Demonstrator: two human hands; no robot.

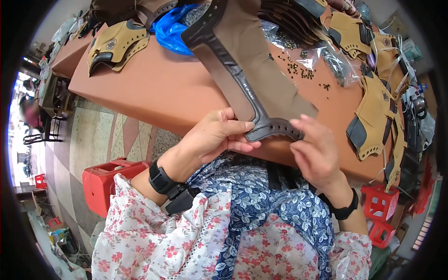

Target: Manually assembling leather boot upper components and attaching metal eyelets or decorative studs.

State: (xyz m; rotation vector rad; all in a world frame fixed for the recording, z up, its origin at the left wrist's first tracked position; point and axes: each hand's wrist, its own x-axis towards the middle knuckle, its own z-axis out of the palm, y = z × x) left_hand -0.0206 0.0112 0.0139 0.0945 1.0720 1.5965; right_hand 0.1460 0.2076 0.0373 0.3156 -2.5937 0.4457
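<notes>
A brown leather boot upper [252, 51] with dark, glossy trim slants across the middle, partly lifted over the table edge. My left hand [212, 135] grips its lower corner, thumb on top and fingers beneath. Beside the other end of that lower edge, where a dark strip carries a row of punched holes [284, 129], my right hand [319, 151] is raised. Its fingers are curved and apart, with the fingertips close to the strip; I see nothing between them, and cannot tell if they touch the leather.
Tan boot uppers lie at the left [119, 44] and right [373, 112] of the orange-brown table [154, 88]. Loose small brass-coloured eyelets [303, 73] are scattered beyond my right hand, near clear plastic bags [338, 65]. A blue bag [172, 30] sits behind. Red stools [100, 186] flank me.
</notes>
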